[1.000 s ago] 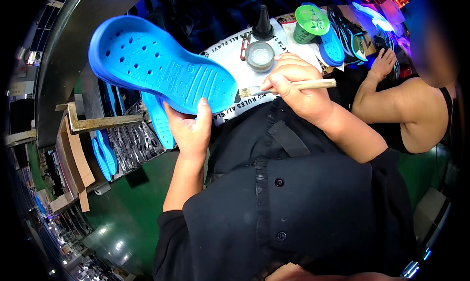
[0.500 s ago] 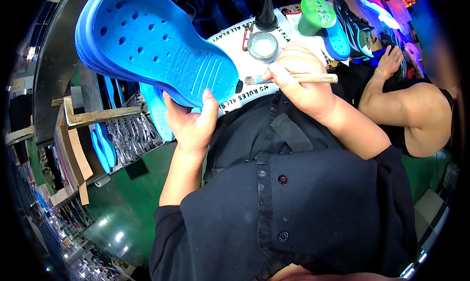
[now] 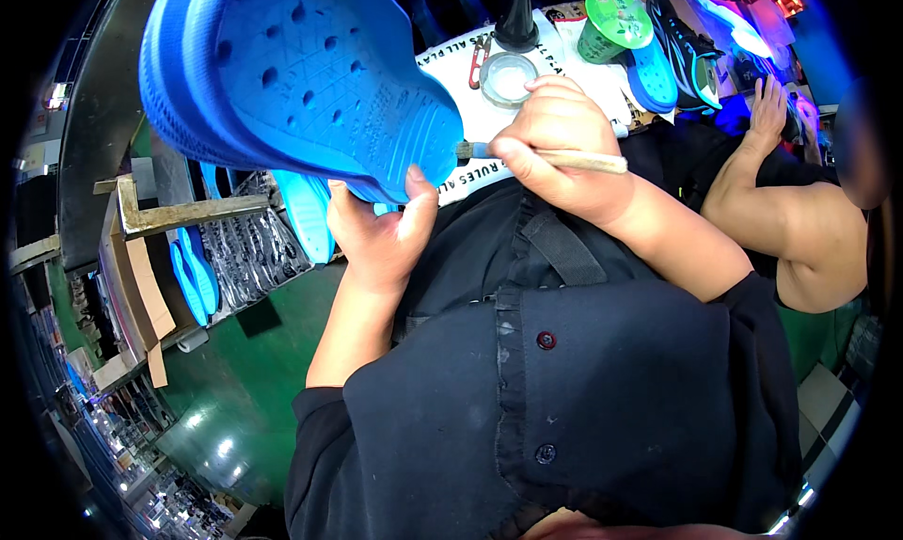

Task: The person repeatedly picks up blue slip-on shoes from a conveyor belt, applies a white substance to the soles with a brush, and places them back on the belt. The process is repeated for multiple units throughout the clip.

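Observation:
My left hand (image 3: 381,234) grips a large blue shoe sole (image 3: 292,79) by its heel end and holds it up close, its dotted, ribbed underside facing me. My right hand (image 3: 555,145) is closed around a thin wooden-handled brush (image 3: 550,157), whose bristle tip touches the sole's heel edge. Just beyond my right hand, a small round open tin (image 3: 508,77) sits on a white printed sheet (image 3: 461,51), and a black cone-tipped bottle (image 3: 516,21) stands behind it.
A green lidded cup (image 3: 609,23), blue insoles (image 3: 651,74) and a dark shoe (image 3: 687,46) lie at the bench's right. Another person's arm (image 3: 800,220) rests at the right. Lower left: a cardboard box (image 3: 132,286) with blue soles (image 3: 193,277), above a green floor (image 3: 245,399).
The blue sole has come up and closer to the camera, filling more of the view. My right hand moved the brush from near the tin to the sole's heel edge.

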Available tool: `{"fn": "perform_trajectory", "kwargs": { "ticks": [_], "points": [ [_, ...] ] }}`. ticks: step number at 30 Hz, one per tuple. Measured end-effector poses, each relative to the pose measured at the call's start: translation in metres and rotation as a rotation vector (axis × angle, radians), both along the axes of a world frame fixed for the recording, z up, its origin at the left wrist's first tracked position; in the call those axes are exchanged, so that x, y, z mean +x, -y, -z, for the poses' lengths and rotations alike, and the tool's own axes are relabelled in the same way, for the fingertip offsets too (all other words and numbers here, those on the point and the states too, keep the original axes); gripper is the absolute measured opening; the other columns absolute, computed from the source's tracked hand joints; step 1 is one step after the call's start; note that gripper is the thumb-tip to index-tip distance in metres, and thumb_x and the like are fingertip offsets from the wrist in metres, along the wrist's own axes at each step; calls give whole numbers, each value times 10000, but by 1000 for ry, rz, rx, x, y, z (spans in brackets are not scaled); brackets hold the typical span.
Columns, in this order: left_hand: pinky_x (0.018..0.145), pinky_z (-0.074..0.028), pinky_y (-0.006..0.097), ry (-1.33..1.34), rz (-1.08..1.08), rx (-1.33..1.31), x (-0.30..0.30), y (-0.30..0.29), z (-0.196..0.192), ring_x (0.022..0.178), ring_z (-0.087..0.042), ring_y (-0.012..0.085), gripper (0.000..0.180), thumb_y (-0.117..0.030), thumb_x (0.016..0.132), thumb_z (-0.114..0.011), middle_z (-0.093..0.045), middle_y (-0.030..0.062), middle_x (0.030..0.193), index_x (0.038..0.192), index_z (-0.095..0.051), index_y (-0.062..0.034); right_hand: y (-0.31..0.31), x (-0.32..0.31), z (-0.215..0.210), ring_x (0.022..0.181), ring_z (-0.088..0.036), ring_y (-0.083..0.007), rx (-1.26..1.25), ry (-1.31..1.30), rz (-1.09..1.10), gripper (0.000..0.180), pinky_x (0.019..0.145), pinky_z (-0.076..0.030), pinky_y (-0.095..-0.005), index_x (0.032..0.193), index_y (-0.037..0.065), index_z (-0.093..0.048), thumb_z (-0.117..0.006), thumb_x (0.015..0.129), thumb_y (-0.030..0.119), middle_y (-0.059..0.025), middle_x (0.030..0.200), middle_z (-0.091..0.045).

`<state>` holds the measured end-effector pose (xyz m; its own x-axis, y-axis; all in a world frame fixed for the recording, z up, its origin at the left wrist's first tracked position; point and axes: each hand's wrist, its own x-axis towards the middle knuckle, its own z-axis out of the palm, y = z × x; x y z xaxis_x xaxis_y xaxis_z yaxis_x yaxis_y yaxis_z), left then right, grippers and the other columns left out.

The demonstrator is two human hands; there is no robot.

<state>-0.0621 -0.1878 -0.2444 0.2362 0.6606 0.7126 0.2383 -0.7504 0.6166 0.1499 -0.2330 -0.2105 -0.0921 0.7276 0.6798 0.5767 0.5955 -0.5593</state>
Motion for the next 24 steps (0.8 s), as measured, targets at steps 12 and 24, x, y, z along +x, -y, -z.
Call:
{"fn": "perform_trajectory", "kwargs": {
  "ticks": [12, 24],
  "points": [
    [646, -500, 278, -20, -44, 53, 3, -4, -4, 689, -638, 202, 444, -2, 703, -692, -625, 118, 837, 1071, -446, 26, 0, -4, 5, 527, -529, -218, 31, 3, -17, 148, 598, -391, -314, 624, 54, -650, -711, 739, 126, -50, 573, -594],
    [637, -501, 334, -54, -45, 161, 4, -6, -1, 691, -641, 295, 414, 15, 669, -689, -622, 142, 859, 1029, -487, -3, -4, -3, 3, 537, -527, -212, 42, 18, -9, 161, 593, -381, -325, 626, 52, -640, -676, 768, 120, -54, 571, -573]
  ]
}}
